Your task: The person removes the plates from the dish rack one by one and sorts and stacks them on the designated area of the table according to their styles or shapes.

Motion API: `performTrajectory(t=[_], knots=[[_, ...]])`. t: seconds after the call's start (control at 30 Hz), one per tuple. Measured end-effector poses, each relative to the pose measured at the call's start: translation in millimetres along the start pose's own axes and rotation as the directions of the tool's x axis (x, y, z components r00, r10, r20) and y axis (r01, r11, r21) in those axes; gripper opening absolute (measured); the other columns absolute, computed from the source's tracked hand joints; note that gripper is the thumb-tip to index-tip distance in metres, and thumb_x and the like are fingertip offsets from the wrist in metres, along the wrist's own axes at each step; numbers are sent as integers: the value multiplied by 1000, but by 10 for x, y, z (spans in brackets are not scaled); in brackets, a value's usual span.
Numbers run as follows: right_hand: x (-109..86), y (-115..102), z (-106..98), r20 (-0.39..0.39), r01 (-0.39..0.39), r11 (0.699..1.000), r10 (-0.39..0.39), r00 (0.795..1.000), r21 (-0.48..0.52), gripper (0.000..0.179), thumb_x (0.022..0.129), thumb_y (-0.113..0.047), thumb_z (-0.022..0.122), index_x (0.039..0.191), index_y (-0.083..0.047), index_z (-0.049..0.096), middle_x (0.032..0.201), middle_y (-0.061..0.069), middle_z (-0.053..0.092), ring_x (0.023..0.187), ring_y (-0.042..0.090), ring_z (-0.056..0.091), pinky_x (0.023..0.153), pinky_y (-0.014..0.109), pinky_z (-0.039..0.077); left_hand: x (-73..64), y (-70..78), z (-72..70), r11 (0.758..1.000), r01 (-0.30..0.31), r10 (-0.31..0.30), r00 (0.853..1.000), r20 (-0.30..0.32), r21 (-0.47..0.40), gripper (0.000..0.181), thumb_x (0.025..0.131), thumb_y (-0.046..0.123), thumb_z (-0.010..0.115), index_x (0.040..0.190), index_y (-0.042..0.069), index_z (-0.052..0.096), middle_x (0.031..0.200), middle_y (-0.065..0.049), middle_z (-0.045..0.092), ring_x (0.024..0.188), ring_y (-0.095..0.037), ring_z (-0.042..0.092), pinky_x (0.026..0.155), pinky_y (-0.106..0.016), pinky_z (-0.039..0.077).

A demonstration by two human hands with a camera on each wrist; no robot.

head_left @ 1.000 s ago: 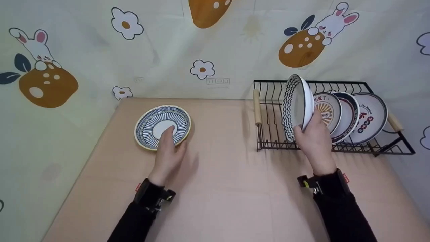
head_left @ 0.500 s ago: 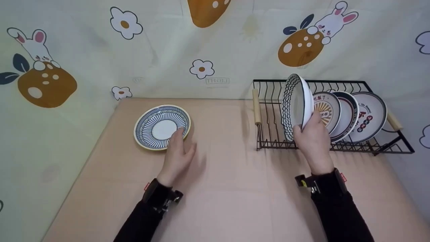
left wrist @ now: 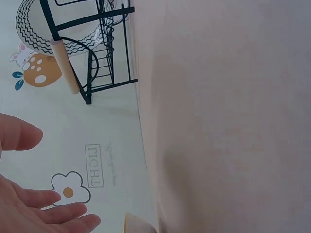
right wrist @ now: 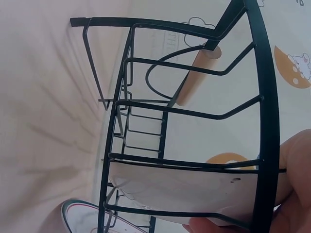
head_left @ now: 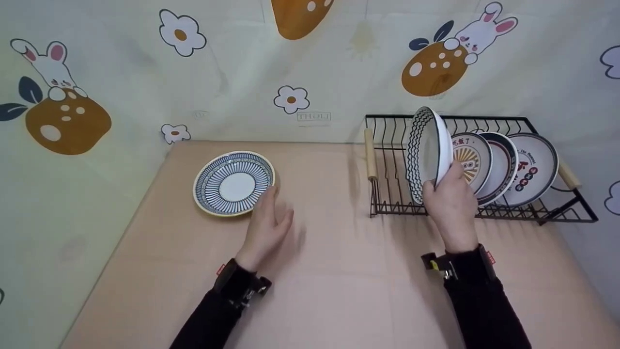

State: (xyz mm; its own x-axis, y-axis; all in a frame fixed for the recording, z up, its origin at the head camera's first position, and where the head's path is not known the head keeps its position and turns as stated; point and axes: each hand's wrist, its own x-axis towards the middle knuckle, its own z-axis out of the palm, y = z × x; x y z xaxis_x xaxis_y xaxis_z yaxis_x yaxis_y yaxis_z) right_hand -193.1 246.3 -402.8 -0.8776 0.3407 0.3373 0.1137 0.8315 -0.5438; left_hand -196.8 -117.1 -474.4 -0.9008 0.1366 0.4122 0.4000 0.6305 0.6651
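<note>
My right hand (head_left: 450, 206) grips the near edge of a white deep plate (head_left: 428, 152) with a black zigzag rim. That plate stands on edge in the black wire dish rack (head_left: 387, 211); in the right wrist view its pale outer side (right wrist: 194, 187) shows between the wires. Left of the rack, my left hand (head_left: 266, 223) hovers at the lower right of a blue-striped plate (head_left: 237, 186) with a yellow edge, which lies on the table. Its fingers are spread and hold nothing, as the left wrist view of the hand (left wrist: 43, 211) shows.
Several plates stand in the rack's right part: a small one with a sunburst (head_left: 467, 160), a dark-rimmed one (head_left: 503, 169) and a white one with red print (head_left: 530, 169). The rack has wooden handles (head_left: 370, 155). A printed cloth (head_left: 232, 87) hangs behind the pinkish table (head_left: 329, 252).
My left hand has drawn away from the blue-striped plate, moving right and toward me. The right hand still grips the zigzag deep plate in the rack, hardly moving.
</note>
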Motion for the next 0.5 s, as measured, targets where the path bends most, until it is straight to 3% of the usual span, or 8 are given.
performTrajectory(t=[0.5], knots=[[-22,-21,20,-14,-9,998,9,1000,65,53,86,-8,54,131,14,37,108,42,58,91,59,59,73,68,48,16,108,103,999,-36,36,998,42,-11,63,90,13,67,139,-14,38,142,-34,41,135,-46,36,114,-54,28]])
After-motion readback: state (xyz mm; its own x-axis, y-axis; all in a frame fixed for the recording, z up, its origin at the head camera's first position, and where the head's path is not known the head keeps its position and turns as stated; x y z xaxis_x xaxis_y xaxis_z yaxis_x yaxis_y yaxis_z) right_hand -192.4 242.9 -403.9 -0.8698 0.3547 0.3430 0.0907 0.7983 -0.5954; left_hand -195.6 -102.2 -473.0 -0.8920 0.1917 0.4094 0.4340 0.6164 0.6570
